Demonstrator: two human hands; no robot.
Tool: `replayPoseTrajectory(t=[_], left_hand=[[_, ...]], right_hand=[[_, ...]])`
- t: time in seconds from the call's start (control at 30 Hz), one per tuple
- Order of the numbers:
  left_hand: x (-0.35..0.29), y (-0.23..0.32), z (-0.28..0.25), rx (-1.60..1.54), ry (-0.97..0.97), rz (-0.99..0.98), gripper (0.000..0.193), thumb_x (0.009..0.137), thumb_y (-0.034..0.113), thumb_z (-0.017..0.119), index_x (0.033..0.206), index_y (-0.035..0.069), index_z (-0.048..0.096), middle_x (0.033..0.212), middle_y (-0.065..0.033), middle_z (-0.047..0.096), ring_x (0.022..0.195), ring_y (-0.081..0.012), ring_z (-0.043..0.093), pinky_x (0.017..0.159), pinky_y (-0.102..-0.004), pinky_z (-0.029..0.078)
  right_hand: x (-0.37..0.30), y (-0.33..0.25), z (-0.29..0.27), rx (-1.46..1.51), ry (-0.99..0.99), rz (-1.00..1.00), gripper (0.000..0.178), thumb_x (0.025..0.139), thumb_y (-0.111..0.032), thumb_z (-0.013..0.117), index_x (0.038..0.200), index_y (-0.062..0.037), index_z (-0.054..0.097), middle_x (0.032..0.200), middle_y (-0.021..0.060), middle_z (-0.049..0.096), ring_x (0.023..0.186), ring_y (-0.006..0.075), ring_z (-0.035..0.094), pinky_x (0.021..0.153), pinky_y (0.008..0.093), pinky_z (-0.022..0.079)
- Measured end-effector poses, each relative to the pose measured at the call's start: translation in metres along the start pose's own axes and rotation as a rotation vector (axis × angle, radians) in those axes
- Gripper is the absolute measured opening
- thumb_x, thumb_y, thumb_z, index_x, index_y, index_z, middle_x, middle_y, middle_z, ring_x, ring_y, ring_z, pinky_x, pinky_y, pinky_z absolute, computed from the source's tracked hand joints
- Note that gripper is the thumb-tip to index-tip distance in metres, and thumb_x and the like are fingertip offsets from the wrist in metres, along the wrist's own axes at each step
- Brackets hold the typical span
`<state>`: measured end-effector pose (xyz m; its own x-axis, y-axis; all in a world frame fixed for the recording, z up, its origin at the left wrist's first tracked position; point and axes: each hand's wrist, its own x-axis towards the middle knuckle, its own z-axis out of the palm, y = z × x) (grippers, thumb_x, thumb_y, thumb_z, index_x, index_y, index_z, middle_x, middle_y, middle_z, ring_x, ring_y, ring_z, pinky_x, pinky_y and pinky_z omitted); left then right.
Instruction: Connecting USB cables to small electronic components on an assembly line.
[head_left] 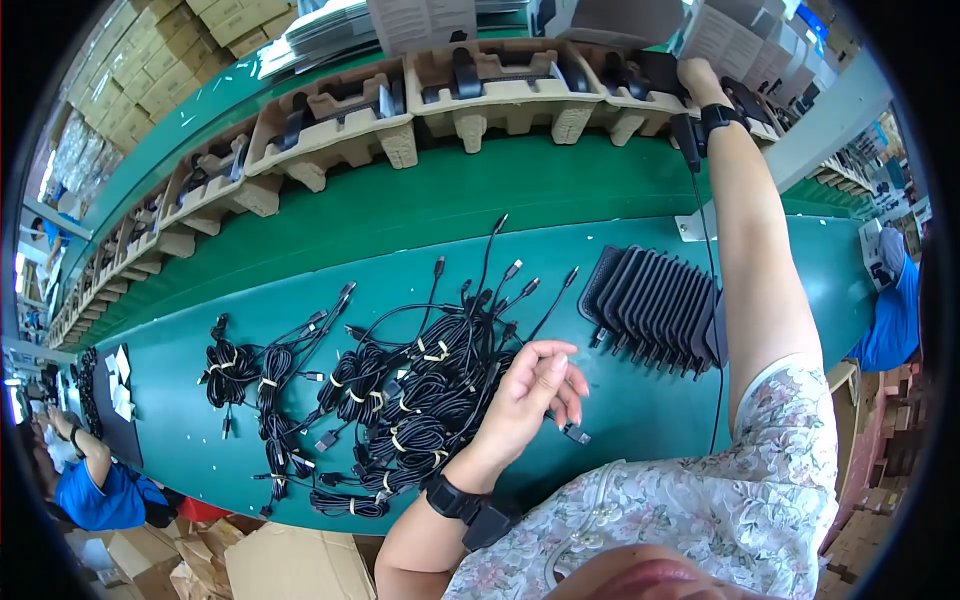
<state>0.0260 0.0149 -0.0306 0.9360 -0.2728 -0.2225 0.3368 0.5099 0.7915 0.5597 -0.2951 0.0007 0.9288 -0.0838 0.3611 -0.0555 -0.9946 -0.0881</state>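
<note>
My left hand (536, 390) hovers over the table, palm turned up, fingers loosely curled and apart with nothing in them. Beside it lies a heap of black cables (425, 390), coiled and tied with pale bands. A cable plug (575, 433) shows just below its fingers. My right arm stretches far forward. The right hand (699, 82) is closed at a brown pulp tray (625, 97), next to a flat black piece (657, 71); its fingertips are hidden. Near the right forearm, a row of thin black ribbed pieces (655, 308) leans together on the table.
More pulp trays (335, 135) holding black parts line the green conveyor (400, 205). White boxes (425, 22) stand behind them. A white post (835, 120) rises at the right. Co-workers in blue sit at far left (105, 490) and far right (890, 315). Cardboard (298, 562) lies below the table.
</note>
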Motion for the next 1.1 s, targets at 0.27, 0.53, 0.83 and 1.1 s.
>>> replayPoseTrajectory(t=[0.27, 0.53, 0.83, 1.1], left_hand=[[0.006, -0.006, 0.004, 0.005, -0.034, 0.057, 0.022, 0.096, 0.023, 0.040, 0.111, 0.008, 0.042, 0.082, -0.0080, 0.057, 0.056, -0.0123, 0.057, 0.045, -0.0209, 0.042], [0.009, -0.012, -0.003, 0.041, -0.036, 0.087, 0.019, 0.095, 0.023, 0.041, 0.104, 0.006, 0.041, 0.075, -0.0082, 0.057, 0.050, -0.0137, 0.058, 0.040, -0.0221, 0.042], [0.032, -0.039, 0.002, 0.070, -0.111, 0.153, 0.019, 0.095, 0.019, 0.038, 0.103, 0.001, 0.037, 0.069, -0.0118, 0.056, 0.044, -0.0199, 0.058, 0.034, -0.0265, 0.044], [0.031, -0.037, 0.004, 0.068, -0.116, 0.176, 0.022, 0.094, 0.017, 0.035, 0.107, -0.001, 0.037, 0.065, -0.0122, 0.054, 0.043, -0.0203, 0.059, 0.032, -0.0271, 0.045]], right_hand=[[-0.017, 0.039, -0.018, -0.406, -0.004, -0.187, 0.029, 0.090, -0.027, 0.038, 0.102, -0.0078, 0.057, 0.100, 0.0184, 0.059, 0.098, 0.0334, 0.056, 0.078, 0.0417, 0.047], [-0.199, -0.156, -0.089, 0.065, 0.206, -0.550, 0.031, 0.088, -0.038, 0.047, 0.102, -0.0125, 0.057, 0.098, 0.0131, 0.059, 0.086, 0.0340, 0.059, 0.068, 0.0437, 0.047], [-0.407, -0.321, -0.195, 0.888, -0.126, -1.421, 0.012, 0.078, -0.002, 0.058, 0.091, -0.0022, 0.059, 0.086, 0.0148, 0.057, 0.082, 0.0322, 0.056, 0.073, 0.0365, 0.045], [-0.472, -0.385, -0.180, 0.271, -0.755, -1.547, 0.025, 0.073, -0.015, 0.067, 0.092, -0.0018, 0.059, 0.088, 0.0163, 0.058, 0.084, 0.0332, 0.057, 0.072, 0.0387, 0.046]])
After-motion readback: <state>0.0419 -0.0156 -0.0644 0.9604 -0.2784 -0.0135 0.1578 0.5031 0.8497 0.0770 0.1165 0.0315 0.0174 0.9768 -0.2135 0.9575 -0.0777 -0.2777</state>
